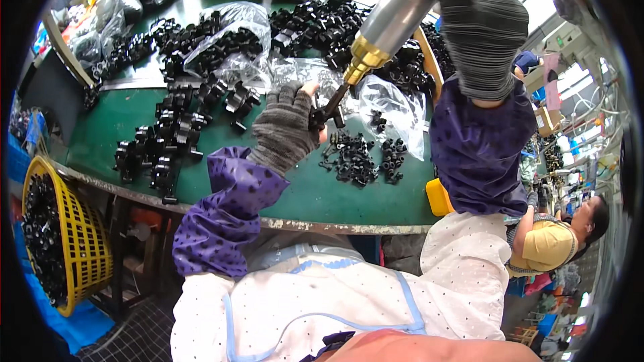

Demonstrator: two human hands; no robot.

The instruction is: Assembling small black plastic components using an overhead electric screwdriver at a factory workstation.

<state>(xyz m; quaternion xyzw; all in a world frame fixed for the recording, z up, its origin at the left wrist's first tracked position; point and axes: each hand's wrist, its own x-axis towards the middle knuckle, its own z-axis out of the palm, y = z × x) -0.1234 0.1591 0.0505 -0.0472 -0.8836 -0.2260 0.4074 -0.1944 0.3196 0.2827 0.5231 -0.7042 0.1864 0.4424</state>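
My left hand (287, 124), in a grey knit fingerless glove, is closed around a small black plastic part (322, 118) above the green table (302, 198). My right hand (481, 30), in a striped dark glove, grips a silver and brass power screwdriver (392, 20) from above. Its dark bit slants down to the black part and meets it beside my left fingertips. The exact contact is partly hidden. Close by on the right lie a pile of small black fittings (352, 159) and a smaller group of black pieces (393, 157).
Rows of black clamp-like parts (178, 121) lie left of my left hand. Larger heaps (308, 23) and clear plastic bags (396, 104) fill the back. A yellow basket (87, 255) of black parts stands at lower left. A person in yellow (547, 245) sits at right.
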